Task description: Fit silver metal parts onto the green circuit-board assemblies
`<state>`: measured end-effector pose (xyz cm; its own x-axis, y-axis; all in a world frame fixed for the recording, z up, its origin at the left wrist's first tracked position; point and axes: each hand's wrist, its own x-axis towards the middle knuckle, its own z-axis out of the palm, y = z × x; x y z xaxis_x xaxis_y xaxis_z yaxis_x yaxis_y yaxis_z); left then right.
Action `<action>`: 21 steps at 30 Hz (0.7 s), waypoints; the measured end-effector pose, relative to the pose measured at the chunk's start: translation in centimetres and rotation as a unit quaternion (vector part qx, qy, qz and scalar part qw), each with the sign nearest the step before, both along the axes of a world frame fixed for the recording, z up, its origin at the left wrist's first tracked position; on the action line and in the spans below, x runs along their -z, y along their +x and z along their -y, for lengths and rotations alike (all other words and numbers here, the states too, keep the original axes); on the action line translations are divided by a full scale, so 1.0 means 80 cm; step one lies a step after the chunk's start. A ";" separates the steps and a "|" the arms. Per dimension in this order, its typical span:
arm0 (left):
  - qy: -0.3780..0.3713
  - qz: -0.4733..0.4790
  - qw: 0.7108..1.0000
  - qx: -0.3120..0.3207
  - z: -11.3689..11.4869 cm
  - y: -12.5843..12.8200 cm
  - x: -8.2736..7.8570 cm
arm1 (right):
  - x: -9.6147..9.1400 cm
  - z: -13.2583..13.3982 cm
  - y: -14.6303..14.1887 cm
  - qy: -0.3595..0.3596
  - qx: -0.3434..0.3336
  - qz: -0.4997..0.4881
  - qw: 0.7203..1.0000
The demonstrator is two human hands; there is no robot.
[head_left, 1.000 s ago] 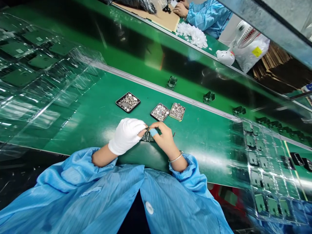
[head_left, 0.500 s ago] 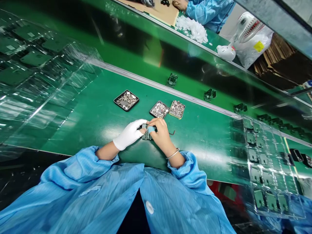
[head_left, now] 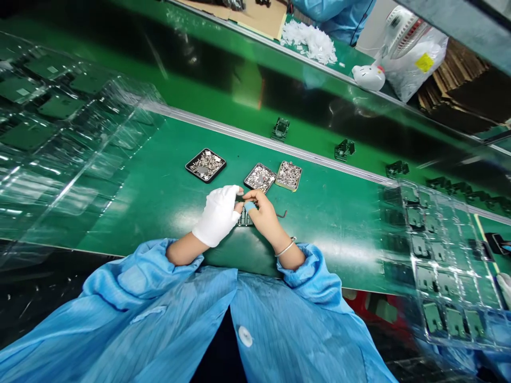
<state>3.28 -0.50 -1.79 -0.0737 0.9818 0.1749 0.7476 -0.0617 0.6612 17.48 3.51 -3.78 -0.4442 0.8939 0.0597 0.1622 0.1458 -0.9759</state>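
A small green circuit board assembly sits on the green bench in front of me, partly covered by my fingers. My left hand, in a white glove with bare fingertips, is curled around its left side, thumb against it. My right hand, with a blue wrap on its thumb, closes over the upper right part. The fingertips of both hands meet above the board; any small part between them is hidden. Beside my right hand lies a dark hex key. Just beyond are three trays of small metal parts: left, middle and right.
Clear plastic trays with green boards stand left and right. More board assemblies sit in a row behind a metal rail. Across the bench are a person's blue sleeve and white pieces. A gloved hand shows at the right edge.
My left hand has shifted slightly right and its fingers are raised and more curled over the board. My right hand has moved slightly right. The co-worker's hand across the bench has left view.
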 end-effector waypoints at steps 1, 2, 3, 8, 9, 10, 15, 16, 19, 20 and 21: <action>0.014 -0.007 1.000 0.002 0.000 -0.002 -0.001 | -0.001 -0.001 0.003 -0.007 0.004 -0.004 1.000; 0.025 0.005 1.000 0.000 0.000 -0.005 -0.002 | -0.002 -0.002 0.007 -0.016 0.011 -0.014 1.000; 0.033 0.032 0.999 -0.006 0.000 -0.010 -0.001 | -0.003 -0.004 0.013 -0.021 0.019 -0.029 0.999; 0.014 0.158 0.985 -0.061 0.005 -0.044 0.004 | -0.015 -0.003 0.044 0.126 -0.117 0.040 0.984; 0.005 0.152 0.987 -0.060 0.008 -0.049 0.004 | -0.016 -0.001 0.045 0.157 -0.145 0.078 0.974; 0.001 0.137 0.989 -0.051 0.012 -0.050 0.004 | -0.016 0.001 0.044 0.174 -0.149 0.107 0.968; 0.028 -0.033 0.997 0.072 0.031 -0.029 -0.001 | -0.002 0.006 0.014 0.041 0.017 0.056 0.997; 0.028 -0.064 0.994 0.079 0.031 -0.025 -0.003 | -0.001 0.007 0.011 0.006 0.027 0.033 0.999; 0.016 -0.081 0.995 0.057 0.008 -0.030 -0.016 | -0.005 0.008 0.013 -0.005 0.034 0.006 0.999; 0.011 -0.071 0.997 0.042 -0.009 -0.038 -0.022 | -0.008 0.009 0.018 0.018 0.043 0.013 0.999; 0.005 -0.061 0.998 0.018 -0.030 -0.049 -0.027 | -0.012 0.011 0.023 0.048 0.051 0.026 0.997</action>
